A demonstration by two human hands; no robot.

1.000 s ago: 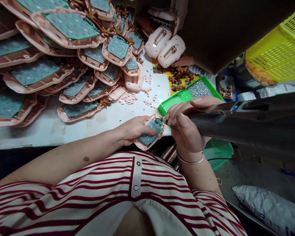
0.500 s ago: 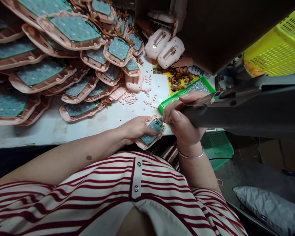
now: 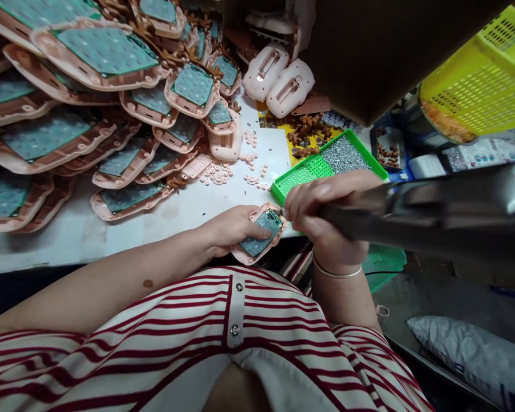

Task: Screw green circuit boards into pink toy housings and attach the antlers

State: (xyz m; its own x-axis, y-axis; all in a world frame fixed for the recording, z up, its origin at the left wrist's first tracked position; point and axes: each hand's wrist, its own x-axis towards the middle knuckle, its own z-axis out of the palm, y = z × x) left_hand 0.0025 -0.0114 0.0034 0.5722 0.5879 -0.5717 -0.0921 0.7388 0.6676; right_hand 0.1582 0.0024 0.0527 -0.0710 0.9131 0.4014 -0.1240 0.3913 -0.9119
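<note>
My left hand [image 3: 232,229] grips a pink plastic casing half [image 3: 243,256] near the table's front edge, thumb pressed on the green circuit board [image 3: 257,237] set in it. My right hand [image 3: 326,212] is wrapped round a long dark power screwdriver [image 3: 433,209], blurred toward its rear end. Its bit points at the upper right corner of the casing, by my right fingertips; whether it touches a screw I cannot tell. Just behind that hand lies a green tray [image 3: 302,176] with a heap of small metal screws [image 3: 347,154].
Stacked pink casings with boards [image 3: 107,51] fill the left side. Small pink buttons [image 3: 217,173] lie scattered mid-table. Two pale shells [image 3: 290,88] and brown parts [image 3: 309,129] sit farther back. A yellow basket [image 3: 476,86] is at the right, a green basket [image 3: 384,260] below the table.
The view has turned slightly, so the table things sit farther left and more of the screw tray shows. The screwdriver's body has shifted and blurred; both hands keep their holds.
</note>
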